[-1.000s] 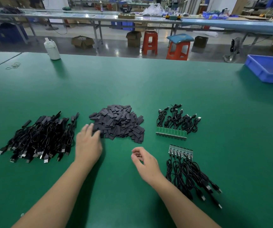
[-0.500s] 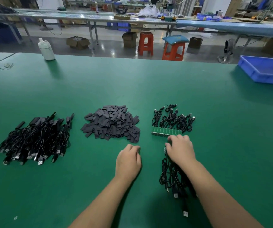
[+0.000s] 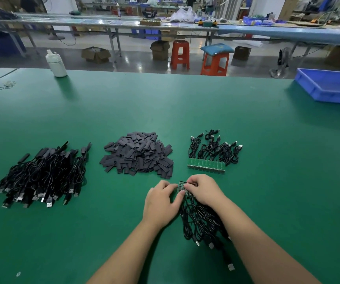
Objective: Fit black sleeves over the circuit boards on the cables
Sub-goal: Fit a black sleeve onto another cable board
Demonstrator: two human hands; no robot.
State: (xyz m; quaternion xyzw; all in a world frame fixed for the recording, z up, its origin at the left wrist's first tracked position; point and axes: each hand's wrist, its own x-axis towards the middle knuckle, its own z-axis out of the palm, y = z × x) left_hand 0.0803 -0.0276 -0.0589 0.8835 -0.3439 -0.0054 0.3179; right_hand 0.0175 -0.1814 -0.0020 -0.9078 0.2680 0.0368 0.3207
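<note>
Both hands, left hand (image 3: 162, 203) and right hand (image 3: 205, 189), pinch the circuit board strip (image 3: 181, 186) between them; its cables (image 3: 201, 222) trail beneath the right wrist. Sleeve pile (image 3: 138, 154) lies just beyond the grip.

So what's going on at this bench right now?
A person's left hand and right hand both grip the strip of circuit boards on the near cable bundle. The pile of black sleeves lies untouched beyond, and a second board strip waits to its right.
</note>
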